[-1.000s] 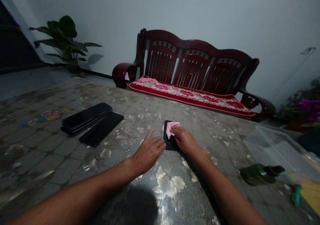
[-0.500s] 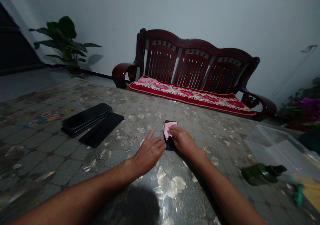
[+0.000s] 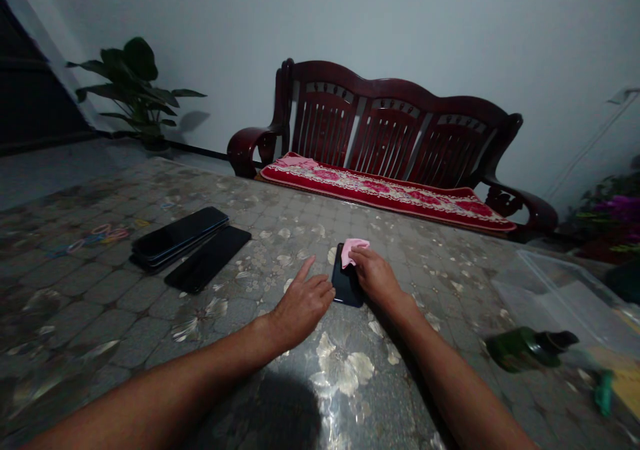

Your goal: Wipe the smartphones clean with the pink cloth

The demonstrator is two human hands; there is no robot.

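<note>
A dark smartphone (image 3: pixel 346 287) lies flat on the patterned table in front of me, its upper right part covered by a pink cloth (image 3: pixel 354 253). My right hand (image 3: pixel 376 273) pinches the cloth against the phone's right side. At the phone's left edge rests my left hand (image 3: pixel 305 301), fingers stretched out and the index finger pointing away from the phone; its fingertips touch or nearly touch the edge. Farther left, a stack of dark phones (image 3: pixel 181 235) sits beside another single phone (image 3: pixel 209 261).
Colourful rubber bands (image 3: pixel 103 235) lie left of the stack. On the right are a green spray bottle (image 3: pixel 523 350) on its side, a clear plastic box (image 3: pixel 560 297) and a small green item (image 3: pixel 603 393). Behind the table (image 3: pixel 280 203) stands a wooden bench (image 3: pixel 380 130).
My right hand has moved the pink cloth to the right across the phone, uncovering more of its dark screen. My left hand has stayed at the left edge. The view has shifted slightly.
</note>
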